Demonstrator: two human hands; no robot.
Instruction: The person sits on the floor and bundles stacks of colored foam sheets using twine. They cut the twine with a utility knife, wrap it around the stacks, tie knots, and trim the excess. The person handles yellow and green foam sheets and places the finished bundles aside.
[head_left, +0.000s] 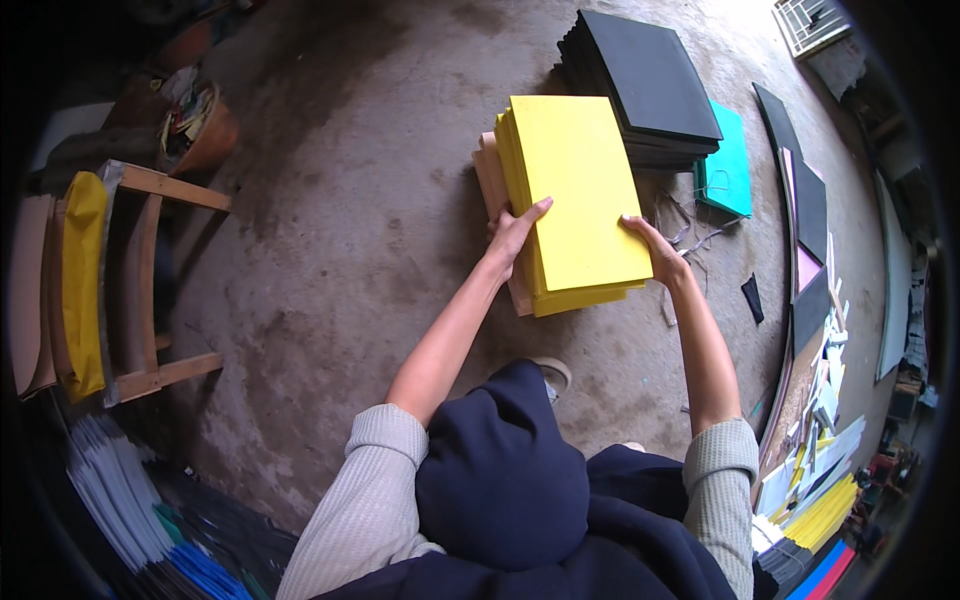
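Both my hands grip a thick stack of yellow foam sheets (580, 190) by its two long sides. My left hand (515, 232) has its thumb over the top sheet, and its fingers wrap the left side. On the right side my right hand (660, 250) presses its thumb on the top edge; its fingers are hidden below. Beneath and to the left of the yellow stack shows a pinkish-tan stack (490, 175). Whether the yellow sheets rest on it or are held above it, I cannot tell.
Beyond stands a tall stack of black sheets (650, 75), with a tied green bundle (732, 165) beside it. Loose strips (700, 240) litter the concrete floor (300, 250). At left are a wooden frame (150, 270) and an orange bucket (205, 135). Sheet offcuts (820, 390) line the right.
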